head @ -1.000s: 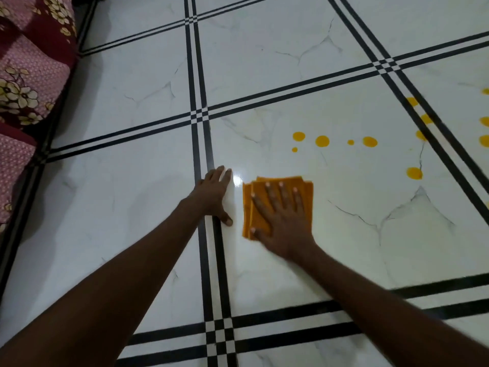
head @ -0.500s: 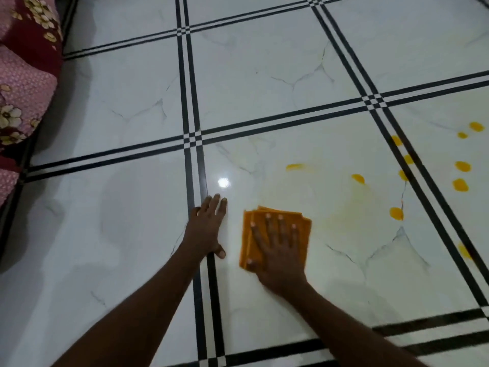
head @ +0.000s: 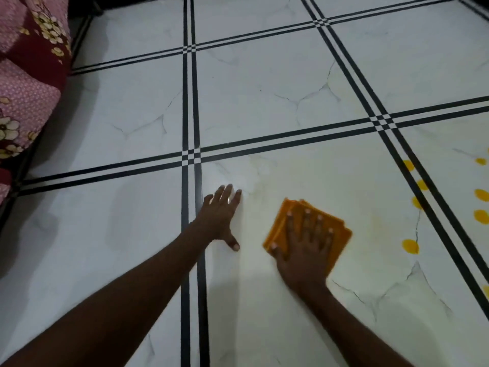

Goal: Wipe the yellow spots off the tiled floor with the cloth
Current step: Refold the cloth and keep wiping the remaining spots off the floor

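White tiled floor (head: 264, 96) with black lines lies under us; our right hand (head: 304, 250) presses flat, fingers spread, on the orange cloth (head: 340, 234), left hand (head: 221, 217) flat beside it, yellow spots (head: 410, 246) to the right

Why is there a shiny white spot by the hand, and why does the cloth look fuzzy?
In the head view, the glossy floor mirrors a light, so glare shows through the left hand's fingertips; the right hand and orange cloth look smeared, probably motion blur; the left side lies in shadow.
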### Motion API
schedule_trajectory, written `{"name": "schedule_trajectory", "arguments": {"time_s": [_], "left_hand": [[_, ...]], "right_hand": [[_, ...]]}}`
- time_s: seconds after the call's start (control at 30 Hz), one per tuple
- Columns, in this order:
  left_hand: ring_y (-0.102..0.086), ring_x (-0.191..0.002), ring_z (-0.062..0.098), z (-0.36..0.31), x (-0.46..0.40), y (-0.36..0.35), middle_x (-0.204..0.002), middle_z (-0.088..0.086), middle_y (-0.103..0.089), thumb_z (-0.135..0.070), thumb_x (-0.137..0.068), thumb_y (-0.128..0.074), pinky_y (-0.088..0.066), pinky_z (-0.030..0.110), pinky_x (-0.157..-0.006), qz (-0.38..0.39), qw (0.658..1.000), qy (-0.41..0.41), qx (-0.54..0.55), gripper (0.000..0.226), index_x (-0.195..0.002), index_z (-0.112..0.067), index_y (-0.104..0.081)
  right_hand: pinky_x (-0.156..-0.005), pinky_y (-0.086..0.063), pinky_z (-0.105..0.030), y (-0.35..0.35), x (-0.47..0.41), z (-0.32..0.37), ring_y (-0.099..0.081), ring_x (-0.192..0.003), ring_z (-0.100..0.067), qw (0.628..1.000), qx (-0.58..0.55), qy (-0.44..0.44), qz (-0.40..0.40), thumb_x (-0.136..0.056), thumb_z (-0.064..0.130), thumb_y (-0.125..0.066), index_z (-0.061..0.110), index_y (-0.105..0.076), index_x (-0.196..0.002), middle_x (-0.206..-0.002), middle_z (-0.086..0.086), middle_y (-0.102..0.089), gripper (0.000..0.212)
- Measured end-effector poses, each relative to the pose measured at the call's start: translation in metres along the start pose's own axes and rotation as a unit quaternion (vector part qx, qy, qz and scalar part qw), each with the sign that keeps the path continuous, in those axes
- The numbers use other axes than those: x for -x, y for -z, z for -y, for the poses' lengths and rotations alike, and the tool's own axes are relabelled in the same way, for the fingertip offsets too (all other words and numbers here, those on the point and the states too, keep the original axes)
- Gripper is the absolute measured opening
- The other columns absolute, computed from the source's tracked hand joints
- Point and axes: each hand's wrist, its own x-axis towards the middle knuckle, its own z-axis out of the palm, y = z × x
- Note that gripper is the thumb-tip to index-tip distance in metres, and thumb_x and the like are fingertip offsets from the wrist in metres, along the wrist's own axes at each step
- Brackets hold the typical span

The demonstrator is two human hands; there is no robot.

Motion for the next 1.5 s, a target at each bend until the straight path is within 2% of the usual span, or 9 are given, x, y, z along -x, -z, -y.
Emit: {"name": "schedule_trajectory", "arguments": {"time_s": [0.13,0.37,0.57,0.77,0.9,1.07,1.27,1.4,1.5], "left_hand": [[0.007,-0.152,0.038,-0.002,-0.018,-0.003,-0.165,0.018,0.01,-0.065,-0.046,-0.089,-0.01,0.053,-0.121,0.006,1.0,0.015,-0.001,0.158,-0.159,-0.014,0.008],[0.009,-0.153,0.036,-0.005,-0.015,-0.005,-0.166,0.016,0.012,-0.061,-0.045,-0.091,-0.009,0.049,-0.122,0.003,0.999,0.04,0.013,0.159,-0.159,-0.016,0.01],[0.015,-0.152,0.037,-0.014,-0.018,-0.006,-0.165,0.016,0.018,-0.05,-0.051,-0.093,-0.01,0.052,-0.124,0.003,0.998,0.068,-0.013,0.156,-0.157,-0.015,0.017],[0.01,-0.152,0.038,-0.011,-0.024,-0.01,-0.165,0.016,0.015,-0.052,-0.046,-0.094,-0.01,0.048,-0.123,0.009,0.997,0.073,-0.015,0.162,-0.157,-0.015,0.018],[0.009,-0.152,0.039,-0.017,-0.023,-0.008,-0.165,0.017,0.012,-0.049,-0.045,-0.096,-0.013,0.049,-0.124,0.007,0.997,0.076,-0.011,0.162,-0.157,-0.013,0.017],[0.012,-0.152,0.037,-0.019,-0.023,-0.005,-0.165,0.014,0.016,-0.047,-0.053,-0.094,-0.012,0.049,-0.125,0.007,0.997,0.073,0.003,0.156,-0.157,-0.016,0.017],[0.014,-0.152,0.034,-0.015,-0.018,-0.003,-0.165,0.011,0.019,-0.049,-0.048,-0.095,-0.01,0.045,-0.123,0.014,0.997,0.075,0.016,0.16,-0.157,-0.019,0.019],[0.014,-0.152,0.036,-0.016,-0.022,-0.002,-0.164,0.014,0.019,-0.05,-0.045,-0.096,-0.012,0.049,-0.124,0.014,0.997,0.081,0.011,0.163,-0.156,-0.016,0.02],[0.013,-0.152,0.038,-0.019,-0.023,-0.002,-0.165,0.015,0.018,-0.047,-0.047,-0.096,-0.012,0.051,-0.124,0.014,0.996,0.084,0.01,0.162,-0.157,-0.015,0.018]], "right_hand": [[-0.12,-0.009,-0.067,-0.01,-0.12,0.019,-0.009,-0.154,-0.044,0.975,0.045,0.213,0.04,-0.093,0.077,-0.015,0.026,-0.023,-0.16,-0.168,-0.016,-0.012,0.084],[-0.122,0.001,-0.063,0.015,-0.124,-0.052,-0.006,-0.154,-0.044,0.999,0.042,0.017,-0.002,-0.089,0.07,-0.032,0.027,-0.013,-0.162,-0.168,-0.018,-0.01,0.087],[-0.121,0.0,-0.064,0.011,-0.106,-0.014,0.001,-0.155,-0.039,0.903,0.082,0.407,0.114,-0.091,0.075,-0.035,0.032,-0.011,-0.162,-0.169,-0.012,-0.006,0.086],[-0.117,-0.02,-0.067,0.027,-0.223,-0.096,-0.025,-0.149,-0.047,0.973,0.129,0.173,0.085,-0.092,0.08,-0.008,0.025,-0.033,-0.157,-0.165,-0.018,-0.024,0.09],[-0.119,-0.011,-0.069,0.044,-0.137,-0.122,-0.003,-0.154,-0.046,0.974,0.075,0.187,0.103,-0.089,0.076,-0.026,0.027,-0.013,-0.162,-0.169,-0.017,-0.004,0.089],[-0.121,-0.004,-0.065,0.016,-0.114,-0.043,-0.001,-0.155,-0.041,0.913,0.062,0.385,0.117,-0.09,0.077,-0.032,0.032,-0.013,-0.161,-0.169,-0.014,-0.007,0.087],[-0.122,0.001,-0.06,0.031,-0.24,-0.075,0.0,-0.155,-0.04,0.982,0.08,0.13,0.109,-0.081,0.08,-0.006,0.035,-0.005,-0.16,-0.17,-0.011,-0.001,0.091],[-0.122,-0.004,-0.063,0.047,-0.161,-0.123,0.0,-0.155,-0.041,0.984,0.062,0.139,0.096,-0.092,0.068,-0.01,0.035,0.001,-0.16,-0.17,-0.012,0.001,0.076],[-0.121,-0.005,-0.065,0.02,-0.121,-0.074,0.0,-0.155,-0.041,0.951,0.072,0.282,0.109,-0.096,0.063,-0.022,0.034,-0.004,-0.161,-0.17,-0.013,-0.003,0.074]]}}
